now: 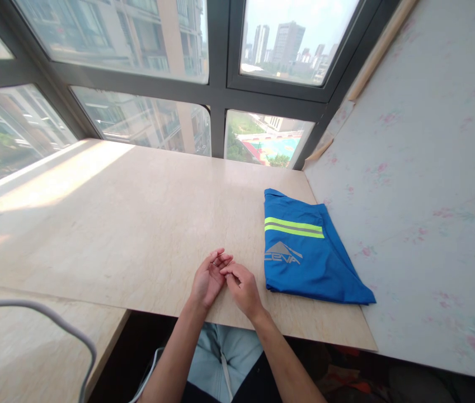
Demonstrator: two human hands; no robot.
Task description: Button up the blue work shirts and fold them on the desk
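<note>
Pale stone-patterned table [145,224], sunlit patches at far left. Window [219,92] in dark frames beyond it, buildings outside. Right side: pale wall [422,184], faded pink flowers.

Blue cloth [308,268], folded, lies flat on the table's right part, near the wall, to the right of both hands and apart from them. Light trousers [220,364] show below the table's near edge.

Left hand [209,281] palm up above the near edge, fingers loosely curled and parted. Right hand [241,285] back up, fingers drawn narrow, tips meeting the left fingers; cannot tell whether anything is pinched there. Grey cable [31,304] curves across lower left.

On the cloth: yellow-and-grey stripe [294,227]; below it, grey lettering [283,258], "CEVA".
</note>
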